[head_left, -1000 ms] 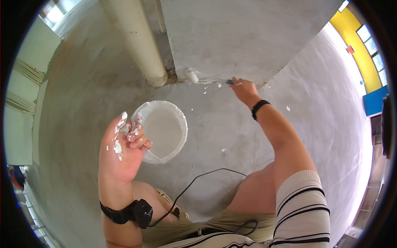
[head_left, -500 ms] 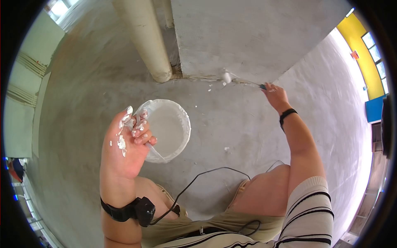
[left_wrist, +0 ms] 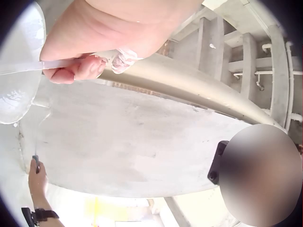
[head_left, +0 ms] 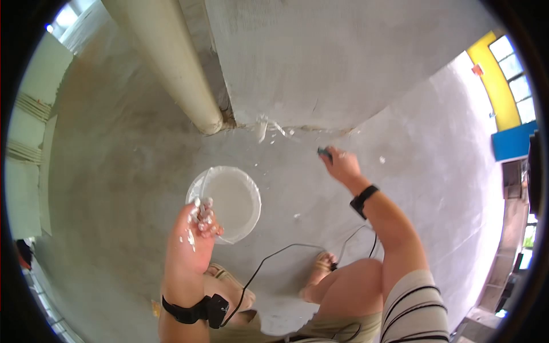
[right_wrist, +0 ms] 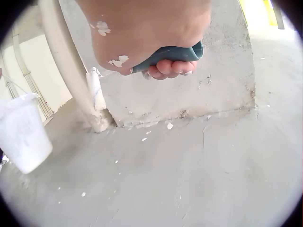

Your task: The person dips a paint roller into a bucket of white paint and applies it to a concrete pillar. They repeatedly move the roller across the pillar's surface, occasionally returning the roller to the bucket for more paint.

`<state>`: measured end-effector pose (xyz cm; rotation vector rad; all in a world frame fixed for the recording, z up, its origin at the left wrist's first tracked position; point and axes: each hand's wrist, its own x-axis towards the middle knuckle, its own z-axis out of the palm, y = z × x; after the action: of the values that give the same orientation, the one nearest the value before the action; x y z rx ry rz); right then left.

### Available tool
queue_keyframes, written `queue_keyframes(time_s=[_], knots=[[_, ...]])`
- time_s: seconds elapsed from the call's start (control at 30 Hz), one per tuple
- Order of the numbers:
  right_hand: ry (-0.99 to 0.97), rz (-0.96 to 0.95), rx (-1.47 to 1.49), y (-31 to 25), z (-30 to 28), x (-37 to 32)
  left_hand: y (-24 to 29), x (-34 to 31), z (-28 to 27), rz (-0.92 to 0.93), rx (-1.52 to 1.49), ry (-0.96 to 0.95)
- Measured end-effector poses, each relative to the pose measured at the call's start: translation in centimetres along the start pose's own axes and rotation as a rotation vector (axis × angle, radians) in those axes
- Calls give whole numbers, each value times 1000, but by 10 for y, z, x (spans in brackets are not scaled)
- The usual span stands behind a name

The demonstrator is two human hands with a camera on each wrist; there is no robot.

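Note:
My right hand [head_left: 344, 167] grips the teal handle [right_wrist: 168, 56] of a small paint roller, fingers curled round it. The white roller head [right_wrist: 96, 90] is at the foot of the grey wall block, close to the pipe's base; in the head view it is blurred. My left hand [head_left: 194, 234], smeared with white paint, holds the clear strap handle [left_wrist: 28, 67] of a white bucket [head_left: 258, 200]. Pale paint fills part of the bucket, which hangs beside and beyond the fingers. In the right wrist view the bucket [right_wrist: 26, 137] is tilted at the left.
A thick cream pipe [head_left: 166, 63] rises beside the wall block [head_left: 309, 63]. White paint drops spot the grey floor [head_left: 309, 188]. A black cable [head_left: 271, 254] runs from the left wrist across the lap. Sandalled feet [head_left: 314, 280] stand below.
The roller moved right along the block's base, then back left toward the pipe, the right hand following. The head view has shifted, and the left hand and bucket sit lower in it.

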<state>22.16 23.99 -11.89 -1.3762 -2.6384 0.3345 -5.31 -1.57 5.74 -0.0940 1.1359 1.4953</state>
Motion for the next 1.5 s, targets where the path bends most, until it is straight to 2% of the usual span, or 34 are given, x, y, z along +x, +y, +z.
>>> queue_keyframes(time_s=[0.1, 0.17, 0.23, 0.3, 0.4, 0.5, 0.6, 0.73, 0.87, 0.9, 1.0, 1.1, 1.17, 1.23, 1.3, 1.33, 1.4, 1.43, 1.5], knots=[[-198, 126, 46, -25, -46, -20, 6, -3, 7, -67, 24, 63], [-224, 114, 83, -40, -68, -35, 13, -4, 5, -71, -27, 47], [-248, 109, 137, -59, -101, -46, -2, 8, -9, -65, 128, 11], [-393, 312, 187, -84, -150, -62, -7, 6, -5, -88, 155, 102], [-407, 404, 247, -107, -210, -97, -4, -13, 24, -125, 171, 207], [-404, 536, 340, -127, -273, -134, 9, -50, 51, -169, 121, 284], [-482, 662, 372, -147, -338, -159, 53, -83, 73, -148, 41, 284], [-429, 659, 418, -165, -413, -210, 91, -164, 92, -169, -46, 235], [-441, 653, 443, -195, -510, -204, 149, -233, 112, -162, -12, 178], [-374, 616, 452, -198, -534, -197, 169, -247, 122, -101, -9, 131], [-369, 668, 499, -209, -595, -201, 219, -281, 133, -118, 72, -60], [-118, 606, 581, -203, -610, -199, 262, -288, 133, -15, 174, 10], [85, 559, 660, -209, -623, -196, 281, -298, 132, 34, 127, 42], [162, 576, 914, -227, -660, -195, 291, -320, 129, 37, 179, 88], [353, 439, 1245, -241, -688, -190, 302, -330, 120, 189, -20, -13], [383, 437, 1261, -238, -695, -197, 300, -336, 116, 184, -3, 132], [345, 518, 1169, -234, -698, -198, 301, -333, 94, 196, -11, 169], [356, 510, 1176, -227, -696, -199, 299, -331, 81, 203, -44, 219], [364, 434, 912, -211, -689, -198, 296, -326, 49, 226, -60, 228]])
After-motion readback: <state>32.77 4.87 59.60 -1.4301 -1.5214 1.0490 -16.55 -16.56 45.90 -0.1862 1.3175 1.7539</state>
